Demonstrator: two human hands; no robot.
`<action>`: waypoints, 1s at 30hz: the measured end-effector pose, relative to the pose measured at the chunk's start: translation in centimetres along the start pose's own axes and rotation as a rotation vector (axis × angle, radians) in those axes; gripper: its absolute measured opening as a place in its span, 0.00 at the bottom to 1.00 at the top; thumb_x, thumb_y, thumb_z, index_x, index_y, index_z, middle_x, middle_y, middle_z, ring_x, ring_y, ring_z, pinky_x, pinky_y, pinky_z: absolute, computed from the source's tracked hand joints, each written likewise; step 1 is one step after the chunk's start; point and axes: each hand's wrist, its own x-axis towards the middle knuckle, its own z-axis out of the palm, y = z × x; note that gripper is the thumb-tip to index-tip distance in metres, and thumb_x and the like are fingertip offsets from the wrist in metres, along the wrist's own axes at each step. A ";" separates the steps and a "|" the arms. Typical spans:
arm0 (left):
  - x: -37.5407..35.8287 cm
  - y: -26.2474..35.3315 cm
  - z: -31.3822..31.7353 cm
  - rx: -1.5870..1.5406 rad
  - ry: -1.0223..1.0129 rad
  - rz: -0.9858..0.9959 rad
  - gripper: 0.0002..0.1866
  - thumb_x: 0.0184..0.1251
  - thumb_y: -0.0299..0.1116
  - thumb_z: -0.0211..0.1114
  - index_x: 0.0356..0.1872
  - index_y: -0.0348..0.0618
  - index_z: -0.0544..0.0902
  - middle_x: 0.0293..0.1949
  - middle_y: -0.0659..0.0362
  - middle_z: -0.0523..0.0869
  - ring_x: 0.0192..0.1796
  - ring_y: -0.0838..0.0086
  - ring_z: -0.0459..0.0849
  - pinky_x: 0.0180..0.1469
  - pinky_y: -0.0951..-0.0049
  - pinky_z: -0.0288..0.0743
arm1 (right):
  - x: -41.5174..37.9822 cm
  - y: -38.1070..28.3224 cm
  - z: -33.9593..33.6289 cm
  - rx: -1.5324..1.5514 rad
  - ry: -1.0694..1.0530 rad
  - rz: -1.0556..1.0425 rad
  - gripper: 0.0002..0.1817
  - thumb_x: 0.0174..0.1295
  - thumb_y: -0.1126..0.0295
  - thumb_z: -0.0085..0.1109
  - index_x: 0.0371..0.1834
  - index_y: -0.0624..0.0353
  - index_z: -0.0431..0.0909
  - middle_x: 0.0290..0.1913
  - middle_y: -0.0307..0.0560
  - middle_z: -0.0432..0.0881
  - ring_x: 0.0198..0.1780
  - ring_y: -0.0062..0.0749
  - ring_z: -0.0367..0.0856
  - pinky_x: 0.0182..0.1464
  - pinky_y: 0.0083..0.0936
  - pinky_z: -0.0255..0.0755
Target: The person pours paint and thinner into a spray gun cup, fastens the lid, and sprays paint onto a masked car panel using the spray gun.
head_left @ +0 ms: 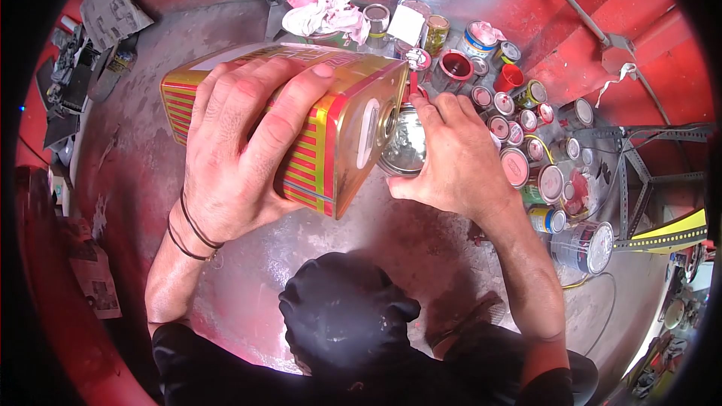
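My left hand (pixel 244 131) is wrapped over a large rectangular metal can (pixel 350 143), gold with red stripes. The can lies tilted on its side in the air, its top face and round spout turned to the right. Right at the spout is a shiny round metal cup (pixel 404 146), gripped by my right hand (pixel 459 154) with the thumb below and the fingers over its far side. A narrow red piece (pixel 414 84) rises beside the fingertips. The can's edge hides part of the cup.
Several paint tins (pixel 551 183) crowd the floor to the right, with an open tin of dark red paint (pixel 456 65) and a red cup (pixel 510 77) among them. Crumpled rags (pixel 327 11) lie at the back. A metal shelf frame (pixel 639 169) stands right; newspaper (pixel 113 11) is at left.
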 end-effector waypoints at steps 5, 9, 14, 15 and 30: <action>0.0 0.1 -0.2 0.004 -0.067 0.015 0.48 0.39 0.38 0.90 0.69 0.36 0.81 0.61 0.44 0.85 0.61 0.49 0.86 0.61 0.49 0.78 | 0.1 -0.1 0.3 0.017 0.000 0.016 0.54 0.36 0.52 0.83 0.67 0.77 0.78 0.53 0.62 0.80 0.58 0.56 0.80 0.67 0.44 0.76; 0.1 0.1 -0.2 0.013 -0.078 0.012 0.47 0.39 0.38 0.89 0.68 0.36 0.82 0.60 0.45 0.85 0.61 0.50 0.86 0.61 0.49 0.78 | 0.2 0.2 1.1 0.027 0.029 0.004 0.53 0.37 0.53 0.83 0.67 0.77 0.78 0.54 0.62 0.80 0.58 0.56 0.80 0.67 0.44 0.77; -0.4 0.3 0.5 0.039 -0.104 -0.011 0.44 0.45 0.44 0.84 0.70 0.44 0.84 0.61 0.49 0.84 0.62 0.52 0.85 0.66 0.47 0.76 | 0.0 0.2 1.7 0.048 0.018 0.030 0.53 0.37 0.54 0.83 0.67 0.77 0.78 0.54 0.62 0.80 0.60 0.56 0.79 0.67 0.45 0.76; -0.5 0.3 0.6 0.038 -0.108 -0.013 0.44 0.45 0.44 0.84 0.70 0.44 0.84 0.61 0.50 0.84 0.63 0.52 0.85 0.67 0.46 0.75 | 0.0 0.3 1.9 0.051 0.010 0.033 0.53 0.36 0.54 0.83 0.67 0.77 0.78 0.54 0.62 0.80 0.60 0.56 0.79 0.67 0.45 0.76; -4.0 -0.6 3.0 -0.158 -0.024 -0.212 0.53 0.38 0.42 0.92 0.72 0.38 0.78 0.63 0.47 0.84 0.63 0.51 0.85 0.66 0.52 0.77 | -2.2 0.7 4.0 0.073 -0.019 0.053 0.56 0.38 0.53 0.84 0.71 0.76 0.72 0.58 0.62 0.78 0.60 0.56 0.77 0.68 0.44 0.75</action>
